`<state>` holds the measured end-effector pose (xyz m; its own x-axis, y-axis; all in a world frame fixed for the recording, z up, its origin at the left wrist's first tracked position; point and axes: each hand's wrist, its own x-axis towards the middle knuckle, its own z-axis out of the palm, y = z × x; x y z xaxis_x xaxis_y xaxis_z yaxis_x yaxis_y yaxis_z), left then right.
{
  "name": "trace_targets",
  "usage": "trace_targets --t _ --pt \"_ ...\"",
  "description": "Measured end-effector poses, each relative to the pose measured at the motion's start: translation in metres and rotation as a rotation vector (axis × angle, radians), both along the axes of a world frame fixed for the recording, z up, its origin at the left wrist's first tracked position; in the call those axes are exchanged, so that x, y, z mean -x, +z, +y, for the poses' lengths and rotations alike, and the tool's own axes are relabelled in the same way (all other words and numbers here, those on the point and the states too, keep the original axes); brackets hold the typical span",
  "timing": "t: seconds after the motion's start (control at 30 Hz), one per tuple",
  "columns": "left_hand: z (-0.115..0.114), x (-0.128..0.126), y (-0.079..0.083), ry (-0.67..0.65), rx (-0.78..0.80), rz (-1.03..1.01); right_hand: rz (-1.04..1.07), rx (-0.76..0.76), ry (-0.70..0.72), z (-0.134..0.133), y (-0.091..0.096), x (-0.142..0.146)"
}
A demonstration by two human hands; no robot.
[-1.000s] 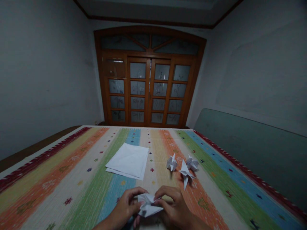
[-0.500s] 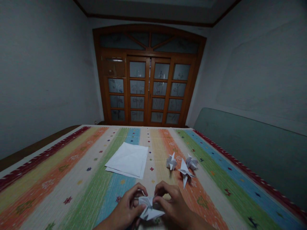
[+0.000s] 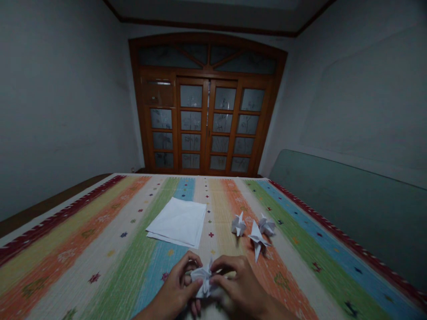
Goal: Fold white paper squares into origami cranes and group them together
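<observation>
White folded paper (image 3: pixel 203 278) between both hands (image 3: pixel 173 284) (image 3: pixel 242 284)

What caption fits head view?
Left hand and right hand fold white paper beside a paper stack and three origami figures on striped cloth.

L hand (image 3: pixel 173 286) & R hand (image 3: pixel 243 284) low at center, curled inward, w/ wrists angled toward each other.

A multicoloured striped tablecloth (image 3: pixel 83 249) bore a stack of white paper sheets (image 3: pixel 176 222) left of centre and three white origami figures (image 3: pixel 256 235) to the right.
</observation>
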<state>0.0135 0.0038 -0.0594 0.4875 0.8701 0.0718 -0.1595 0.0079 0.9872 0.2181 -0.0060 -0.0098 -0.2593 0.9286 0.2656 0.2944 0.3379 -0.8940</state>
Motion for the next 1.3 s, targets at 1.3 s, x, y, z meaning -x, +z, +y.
trace_targets --t 1.3 --pt "-0.012 -0.001 0.02 0.064 -0.079 0.172 0.208 0.104 -0.101 -0.004 -0.019 0.011"
